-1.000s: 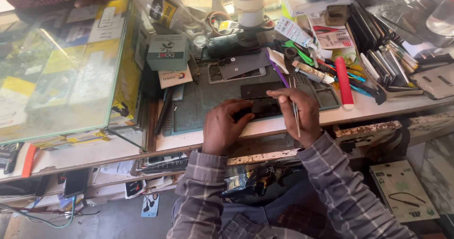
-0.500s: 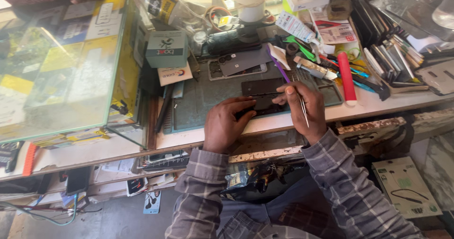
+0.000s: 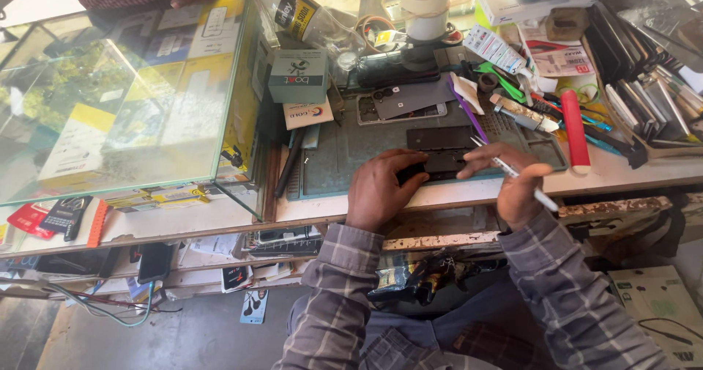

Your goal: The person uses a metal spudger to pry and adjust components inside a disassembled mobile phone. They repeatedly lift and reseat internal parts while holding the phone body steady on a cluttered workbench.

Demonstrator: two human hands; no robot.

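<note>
Hands [image 3: 381,190] on dark phone [image 3: 439,166], tool [image 3: 516,174]

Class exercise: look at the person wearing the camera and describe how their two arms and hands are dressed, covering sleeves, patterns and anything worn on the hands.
Both arms wear long sleeves of a plaid shirt, grey with darker and paler crossing stripes, reaching down to the wrists with buttoned-style cuffs. The left hand and the right hand are bare: no gloves show, and no ring or watch can be made out.
</note>
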